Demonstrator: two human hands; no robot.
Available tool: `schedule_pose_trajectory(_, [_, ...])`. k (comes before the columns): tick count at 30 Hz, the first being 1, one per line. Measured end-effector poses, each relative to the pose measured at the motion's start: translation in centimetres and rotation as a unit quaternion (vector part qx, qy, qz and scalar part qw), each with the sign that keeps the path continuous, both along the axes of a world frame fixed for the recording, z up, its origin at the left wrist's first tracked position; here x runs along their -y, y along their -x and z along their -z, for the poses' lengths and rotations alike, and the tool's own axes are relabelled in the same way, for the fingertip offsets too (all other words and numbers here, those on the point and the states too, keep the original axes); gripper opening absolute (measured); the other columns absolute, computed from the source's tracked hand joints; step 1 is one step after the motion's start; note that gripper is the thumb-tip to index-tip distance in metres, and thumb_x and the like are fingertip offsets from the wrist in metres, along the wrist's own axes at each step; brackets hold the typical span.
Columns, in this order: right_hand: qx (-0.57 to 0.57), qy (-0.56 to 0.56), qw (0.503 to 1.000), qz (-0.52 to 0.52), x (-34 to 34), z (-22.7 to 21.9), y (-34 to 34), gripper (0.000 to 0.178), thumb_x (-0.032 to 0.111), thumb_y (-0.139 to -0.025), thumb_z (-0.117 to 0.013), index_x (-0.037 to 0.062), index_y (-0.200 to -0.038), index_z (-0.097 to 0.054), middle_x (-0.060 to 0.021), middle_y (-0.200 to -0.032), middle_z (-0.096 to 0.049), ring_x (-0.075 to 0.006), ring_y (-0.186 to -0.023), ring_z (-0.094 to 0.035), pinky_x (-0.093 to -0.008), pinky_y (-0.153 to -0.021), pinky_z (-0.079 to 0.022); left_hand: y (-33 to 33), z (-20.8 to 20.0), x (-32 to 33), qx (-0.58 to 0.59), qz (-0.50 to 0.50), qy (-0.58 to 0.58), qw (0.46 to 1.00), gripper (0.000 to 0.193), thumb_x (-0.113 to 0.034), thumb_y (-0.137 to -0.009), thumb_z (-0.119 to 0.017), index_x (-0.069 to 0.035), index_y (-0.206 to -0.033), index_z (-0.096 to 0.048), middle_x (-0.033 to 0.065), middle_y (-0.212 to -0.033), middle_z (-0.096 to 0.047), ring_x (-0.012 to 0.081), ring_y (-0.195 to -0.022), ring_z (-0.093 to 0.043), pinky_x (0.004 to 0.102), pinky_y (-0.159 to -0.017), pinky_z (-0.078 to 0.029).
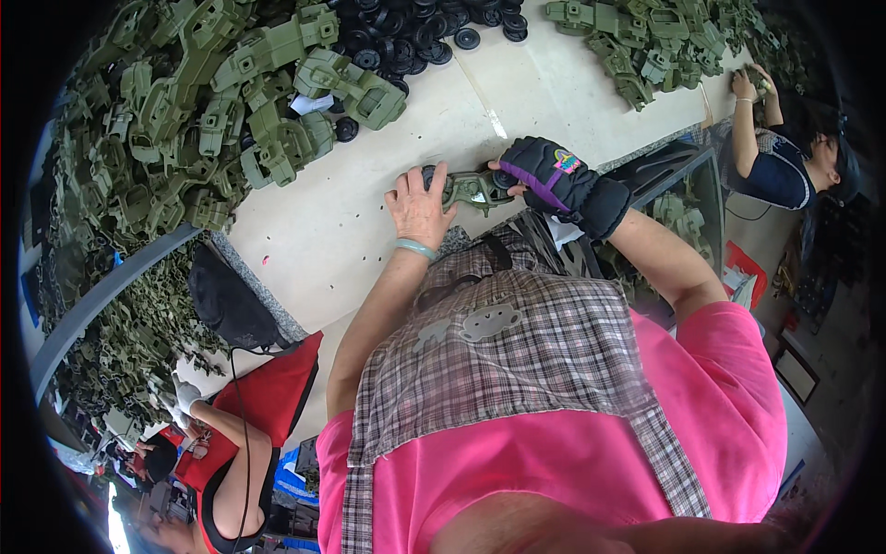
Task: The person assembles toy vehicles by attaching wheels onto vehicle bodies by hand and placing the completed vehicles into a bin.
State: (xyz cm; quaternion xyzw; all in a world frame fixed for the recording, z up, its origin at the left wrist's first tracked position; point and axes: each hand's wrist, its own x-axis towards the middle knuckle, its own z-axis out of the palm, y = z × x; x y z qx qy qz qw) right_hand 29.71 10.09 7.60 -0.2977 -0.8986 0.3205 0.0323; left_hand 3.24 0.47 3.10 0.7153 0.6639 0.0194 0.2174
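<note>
At the pale table: green vehicle part.
Left hand: bare, gripping one end.
Right hand: gloved, gripping the other.

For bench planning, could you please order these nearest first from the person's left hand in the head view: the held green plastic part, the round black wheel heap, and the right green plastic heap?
1. Held green plastic part: touching the left hand, to its right.
2. Black wheel heap: ahead, top edge.
3. Right green plastic heap: upper right.
</note>
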Motion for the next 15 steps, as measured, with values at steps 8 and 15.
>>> schedule_pose_trajectory(8, [-0.022, 0.023, 0.998, 0.058, -0.1, -1.2, 1.5, 0.054, 0.025, -0.085, -0.078, 0.0056, -0.133, -0.065, -0.0183, -0.111, -0.068, -0.0416, -0.105, -0.064, -0.0492, -0.091, -0.052, 0.1, -0.1, 0.1, 0.012, -0.002, -0.056, 0.998, 0.087, -0.040, -0.073, -0.091, -0.026, -0.150, -0.053, 0.0117, -0.135, -0.051, 0.0342, -0.130, -0.048, 0.0573, -0.105, -0.039])
schedule_pose_trajectory(15, [0.007, 0.077, 0.963, 0.257, -0.2, 2.4, 6.7, 0.019, 0.014, -0.085, -0.068, 0.0018, -0.100, -0.067, -0.0192, -0.094, -0.070, -0.0398, -0.088, -0.068, -0.0455, -0.077, -0.055, 0.4, 1.1, -0.1, 0.075, 0.007, -0.057, 0.996, 0.084, -0.033, -0.073, -0.091, -0.022, -0.147, -0.054, 0.0146, -0.135, -0.050, 0.0375, -0.123, -0.052, 0.0578, -0.107, -0.042])
